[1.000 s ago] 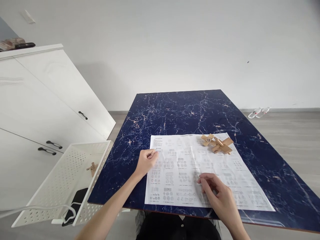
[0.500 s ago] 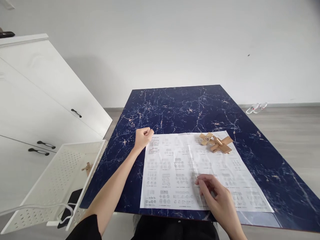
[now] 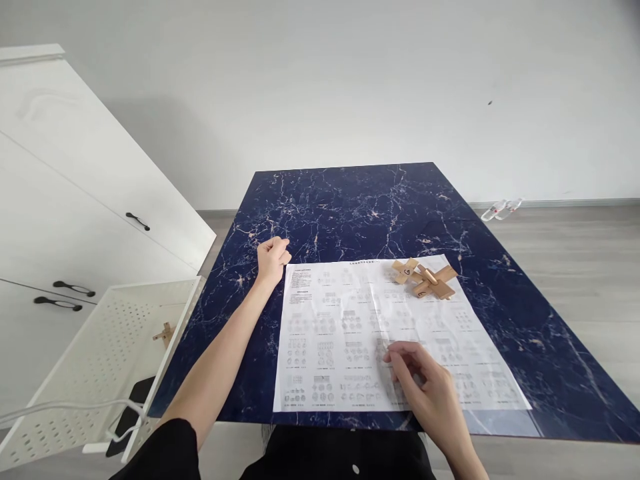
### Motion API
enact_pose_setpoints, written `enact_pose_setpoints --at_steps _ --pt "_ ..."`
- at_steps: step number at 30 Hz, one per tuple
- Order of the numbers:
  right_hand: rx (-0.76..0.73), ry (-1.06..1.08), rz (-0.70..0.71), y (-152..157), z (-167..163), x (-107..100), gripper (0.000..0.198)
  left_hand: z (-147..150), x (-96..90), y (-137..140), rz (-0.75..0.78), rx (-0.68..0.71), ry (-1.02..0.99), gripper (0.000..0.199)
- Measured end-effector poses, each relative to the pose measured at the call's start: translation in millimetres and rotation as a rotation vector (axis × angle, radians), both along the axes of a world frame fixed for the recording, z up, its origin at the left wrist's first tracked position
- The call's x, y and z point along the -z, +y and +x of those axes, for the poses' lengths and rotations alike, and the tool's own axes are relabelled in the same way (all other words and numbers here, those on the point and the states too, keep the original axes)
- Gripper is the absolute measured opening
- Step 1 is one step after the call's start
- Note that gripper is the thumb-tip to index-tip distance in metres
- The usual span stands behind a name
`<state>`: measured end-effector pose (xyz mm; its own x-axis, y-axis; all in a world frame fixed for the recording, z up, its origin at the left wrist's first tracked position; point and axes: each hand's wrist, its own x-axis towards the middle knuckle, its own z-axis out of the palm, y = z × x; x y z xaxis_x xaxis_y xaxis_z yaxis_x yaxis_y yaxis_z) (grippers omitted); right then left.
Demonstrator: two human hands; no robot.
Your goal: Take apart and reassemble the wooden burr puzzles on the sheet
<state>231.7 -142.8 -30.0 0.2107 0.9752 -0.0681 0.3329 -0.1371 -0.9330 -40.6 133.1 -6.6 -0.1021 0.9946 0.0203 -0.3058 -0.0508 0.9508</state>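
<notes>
A large white printed sheet with rows of small diagrams lies on the table in front of me. My left hand is curled into a fist just beyond the sheet's upper left corner, with nothing visible in it. Over the lower right part of the paper rests my right hand, fingers bent and the thumb near the index finger; I see nothing held there. Near the sheet's top right sit interlocking wooden pieces: a small cross marked with a letter and a larger crossed wooden piece beside it.
The dark blue marbled table reaches toward the wall. At left an open white perforated drawer holds another wooden cross piece, a black item and a white cable. Clear plastic bottles lie on the floor at right.
My left hand has moved slightly up and away from the sheet's corner. The whole view has shifted a little. My right hand and the wooden pieces keep their places on the paper.
</notes>
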Motion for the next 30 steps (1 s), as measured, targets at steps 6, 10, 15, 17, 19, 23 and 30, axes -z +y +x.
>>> enact_pose_setpoints --at_steps 6,10,15,17,19,23,30 --pt "0.001 0.011 0.000 -0.8 -1.1 -2.9 0.037 1.5 -4.2 -0.2 -0.094 -0.029 -0.185 0.071" --pt "0.002 0.019 -0.001 0.2 -1.1 -2.7 0.036 2.1 -5.2 0.4 -0.131 -0.031 -0.276 0.074" --pt "0.014 0.140 -0.006 2.2 2.5 -2.7 0.034 2.5 -4.8 4.0 -0.150 -0.024 -0.376 0.075" --pt "0.032 0.220 -0.002 3.2 6.0 -4.9 0.033 2.2 -4.4 5.1 -0.160 -0.019 -0.402 0.075" --pt "0.072 0.318 -0.004 4.6 11.2 -8.1 0.032 1.4 -4.5 5.7 -0.173 -0.010 -0.422 0.073" --pt "0.227 0.644 -0.073 10.0 26.4 -12.9 0.025 -0.8 -7.1 4.9 -0.213 0.036 -0.444 0.066" --pt "0.272 1.279 -0.122 21.7 58.5 -14.6 0.020 0.9 -6.7 -2.2 -0.303 0.195 -0.451 0.059"
